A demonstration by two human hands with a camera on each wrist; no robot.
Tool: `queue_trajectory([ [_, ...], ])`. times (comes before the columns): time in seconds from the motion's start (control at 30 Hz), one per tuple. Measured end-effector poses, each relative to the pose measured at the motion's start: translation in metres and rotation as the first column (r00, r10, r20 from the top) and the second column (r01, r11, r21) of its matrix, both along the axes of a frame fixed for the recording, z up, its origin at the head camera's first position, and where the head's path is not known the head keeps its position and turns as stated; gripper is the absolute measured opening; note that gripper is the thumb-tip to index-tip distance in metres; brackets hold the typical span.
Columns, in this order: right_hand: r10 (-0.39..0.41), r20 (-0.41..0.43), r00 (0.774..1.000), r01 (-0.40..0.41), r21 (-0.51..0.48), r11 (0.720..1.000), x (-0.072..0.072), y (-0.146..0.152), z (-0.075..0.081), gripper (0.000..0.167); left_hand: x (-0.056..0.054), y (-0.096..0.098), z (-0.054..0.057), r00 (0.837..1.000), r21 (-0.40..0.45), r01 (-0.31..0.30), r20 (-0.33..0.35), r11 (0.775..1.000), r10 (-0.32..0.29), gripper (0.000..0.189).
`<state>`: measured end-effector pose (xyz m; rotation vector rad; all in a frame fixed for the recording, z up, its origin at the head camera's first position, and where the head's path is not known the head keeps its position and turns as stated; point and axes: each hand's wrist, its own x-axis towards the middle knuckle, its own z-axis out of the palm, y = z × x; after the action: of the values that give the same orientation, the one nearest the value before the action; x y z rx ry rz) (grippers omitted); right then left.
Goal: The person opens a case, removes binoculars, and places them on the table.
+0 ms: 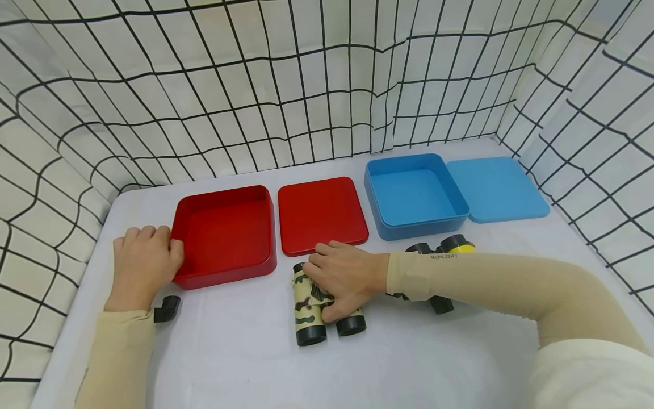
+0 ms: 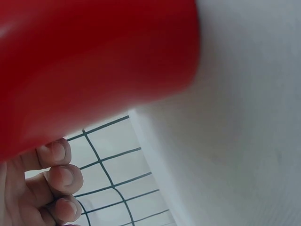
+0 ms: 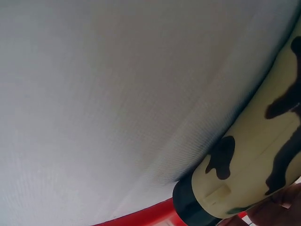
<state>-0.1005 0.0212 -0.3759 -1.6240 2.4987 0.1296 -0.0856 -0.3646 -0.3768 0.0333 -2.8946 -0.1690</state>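
In the head view, my left hand [image 1: 145, 258] grips the left rim of an open red box [image 1: 225, 227], with the thumb at its edge. The left wrist view shows curled fingertips [image 2: 63, 176] beside the box's outer wall [image 2: 94, 61]. My right hand [image 1: 347, 275] lies over camouflage binoculars [image 1: 306, 309] on the white table and grips them from above. Their two black-rimmed ends point toward me, and the hand covers their middle. The right wrist view catches one camouflage barrel [image 3: 254, 141] up close, with fingers [image 3: 277, 209] against it.
A red lid [image 1: 323, 216] lies right of the red box. Farther right are an open blue box [image 1: 419, 190] and a blue lid [image 1: 498, 187]. Beneath my right forearm is a partly hidden black-and-yellow object [image 1: 457, 244]. Black wire grid [image 1: 301, 91] surrounds the table's back and sides.
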Motion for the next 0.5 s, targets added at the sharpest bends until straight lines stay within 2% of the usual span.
queue_trajectory([
  [0.23,-0.03,0.027,0.999,0.03,-0.014,0.999,0.002,0.006,0.006,0.059,0.002,0.001,-0.001,1.0,0.02,-0.001,-0.027,1.0,0.001,0.025],
  [0.37,-0.064,0.06,0.996,0.066,-0.033,0.997,0.003,0.011,0.006,0.066,0.003,0.0,-0.002,0.999,0.04,-0.016,-0.048,0.999,0.018,0.023],
  [0.5,-0.114,0.095,0.989,0.123,-0.098,0.988,0.001,0.02,0.006,0.075,0.002,-0.003,-0.001,0.998,0.114,-0.027,-0.051,0.993,0.033,0.026],
])
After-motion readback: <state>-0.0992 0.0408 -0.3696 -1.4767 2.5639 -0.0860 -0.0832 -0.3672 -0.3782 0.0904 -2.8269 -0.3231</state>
